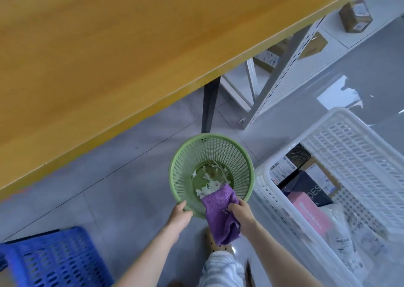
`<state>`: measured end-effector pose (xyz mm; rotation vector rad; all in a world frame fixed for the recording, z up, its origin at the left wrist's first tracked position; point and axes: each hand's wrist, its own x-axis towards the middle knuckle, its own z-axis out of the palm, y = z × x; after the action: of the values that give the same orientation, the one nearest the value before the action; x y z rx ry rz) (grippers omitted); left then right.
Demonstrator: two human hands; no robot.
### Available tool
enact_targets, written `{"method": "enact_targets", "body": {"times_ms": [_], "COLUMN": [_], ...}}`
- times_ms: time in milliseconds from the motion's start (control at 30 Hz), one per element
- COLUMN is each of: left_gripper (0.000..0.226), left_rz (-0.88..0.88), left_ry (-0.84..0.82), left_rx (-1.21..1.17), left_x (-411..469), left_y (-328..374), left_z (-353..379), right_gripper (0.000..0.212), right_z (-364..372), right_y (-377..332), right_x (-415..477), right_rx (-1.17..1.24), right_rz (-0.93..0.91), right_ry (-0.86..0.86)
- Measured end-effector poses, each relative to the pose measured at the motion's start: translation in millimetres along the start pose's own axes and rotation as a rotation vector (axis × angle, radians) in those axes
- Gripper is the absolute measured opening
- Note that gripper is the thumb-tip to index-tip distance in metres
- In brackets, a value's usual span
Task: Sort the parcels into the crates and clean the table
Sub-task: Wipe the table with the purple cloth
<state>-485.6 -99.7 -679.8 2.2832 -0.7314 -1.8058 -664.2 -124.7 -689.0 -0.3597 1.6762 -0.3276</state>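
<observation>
A parcel storeroom: labelled boxes on metal shelving, parcels in a crate.

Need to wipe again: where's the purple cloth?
In the head view, low centre: the right hand grips the purple cloth over the near rim of the green basket, left of the white crate.

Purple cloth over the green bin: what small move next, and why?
Probably a short shake of the purple cloth, which the right hand grips over the green bin: white scraps cling to it near that hand, and the left hand holds the rim.
</observation>
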Motion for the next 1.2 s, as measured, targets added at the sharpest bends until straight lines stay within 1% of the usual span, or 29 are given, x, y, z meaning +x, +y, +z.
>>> {"method": "enact_targets", "body": {"times_ms": [67,200,333,467,600,733,800,867,933,967,1033,1100,1167,1200], "left_gripper": [0.056,0.056,0.057,0.059,0.061,0.057,0.049,0.036,0.020,0.017,0.017,0.015,0.007,0.013], "left_rz": [0.020,0.055,0.142,0.220,0.213,0.157,0.116,0.043,-0.002,0.008,0.066,0.112,0.166,0.194], "left_ry": [-0.024,-0.065,-0.111,-0.139,-0.146,-0.126,-0.130,-0.159,-0.210,-0.243,-0.311,-0.342,-0.366,-0.373], "left_rx": [0.018,0.021,0.048,0.032,0.059,0.042,0.015,-0.098,-0.249,-0.294,-0.351,-0.398,-0.422,-0.428], "left_x": [19.1,44.8,67.0,75.0,60.2,24.5,-6.8,-39.8,-82.3,-102.6,-139.7,-181.2,-216.0,-244.5], "left_y": [-5.0,-4.2,7.4,22.8,15.1,-2.7,-4.2,-3.2,5.1,9.4,9.9,13.1,13.8,15.1], "left_z": [3.2,7.6,9.9,13.9,13.3,5.1,-4.0,-10.2,-25.4,-31.9,-45.4,-69.9,-98.8,-118.2], "right_gripper": [0.030,0.028,0.026,0.031,0.033,0.029,0.027,0.025,0.024,0.025,0.027,0.031,0.034,0.034], "right_z": [3.3,6.8,8.4,5.0,-3.9,-6.1,-7.5,-4.4,3.1,7.8,16.5,24.3,29.1,32.3], "right_y": [11.4,21.5,11.1,-4.3,-0.7,1.8,-3.4,-7.8,-16.2,-18.8,-23.7,-34.5,-45.2,-51.9], "right_x": [19.1,48.8,72.8,87.9,74.2,23.8,-19.9,-59.6,-102.7,-122.7,-163.6,-212.0,-257.7,-289.0], "right_rx": [0.051,0.112,0.160,0.204,0.246,0.333,0.370,0.402,0.421,0.427,0.418,0.421,0.422,0.388], "right_rz": [-0.011,-0.027,-0.092,-0.155,-0.140,-0.178,-0.179,-0.181,-0.177,-0.188,-0.217,-0.245,-0.273,-0.287], "right_ry": [0.022,0.120,0.203,0.297,0.299,0.329,0.291,0.235,0.136,0.074,-0.045,-0.160,-0.260,-0.303]}}
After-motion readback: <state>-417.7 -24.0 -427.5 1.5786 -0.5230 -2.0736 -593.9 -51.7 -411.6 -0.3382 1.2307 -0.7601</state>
